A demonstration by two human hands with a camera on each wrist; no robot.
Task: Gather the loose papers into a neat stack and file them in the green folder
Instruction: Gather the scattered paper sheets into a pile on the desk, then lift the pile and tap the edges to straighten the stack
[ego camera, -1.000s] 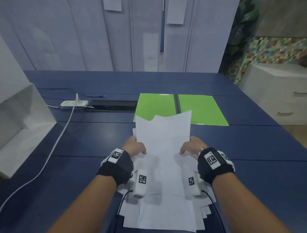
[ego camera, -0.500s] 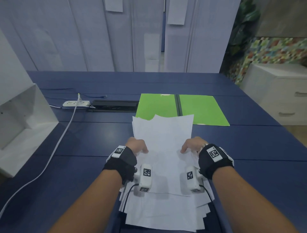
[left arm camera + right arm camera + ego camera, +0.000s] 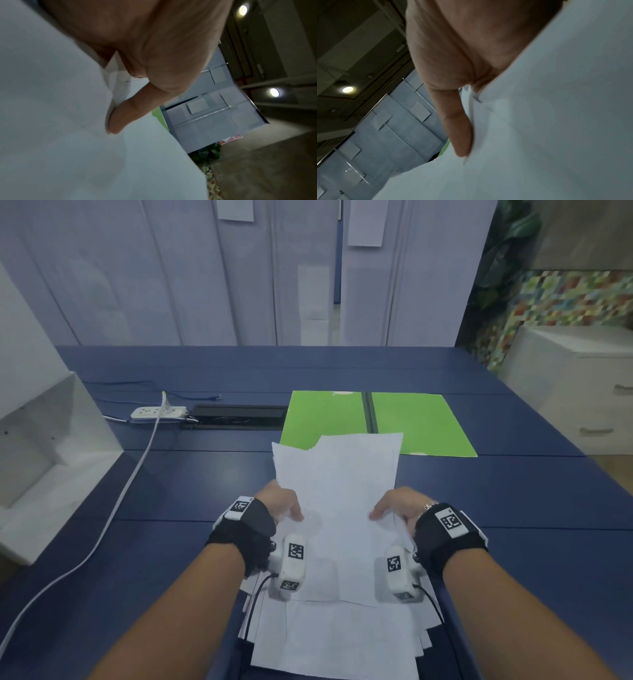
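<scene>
A bundle of white papers (image 3: 337, 491) stands tilted between both hands in the head view, its top edges uneven. My left hand (image 3: 282, 503) grips its left side and my right hand (image 3: 394, 506) its right side, thumbs on the front sheet. The wrist views show each thumb pressed onto the papers (image 3: 68, 135) (image 3: 556, 121). More loose sheets (image 3: 342, 642) lie fanned on the blue table near me. The green folder (image 3: 421, 426) lies open flat just beyond the held papers.
A white power strip (image 3: 159, 412) with a white cable (image 3: 113, 508) and a black cable tray (image 3: 236, 416) sit at the table's left back. A white open box (image 3: 44, 460) stands at the left edge. White drawers (image 3: 589, 392) stand to the right.
The held bundle has shifted slightly and its sheets sit closer together. Both hands keep their grip on its sides.
</scene>
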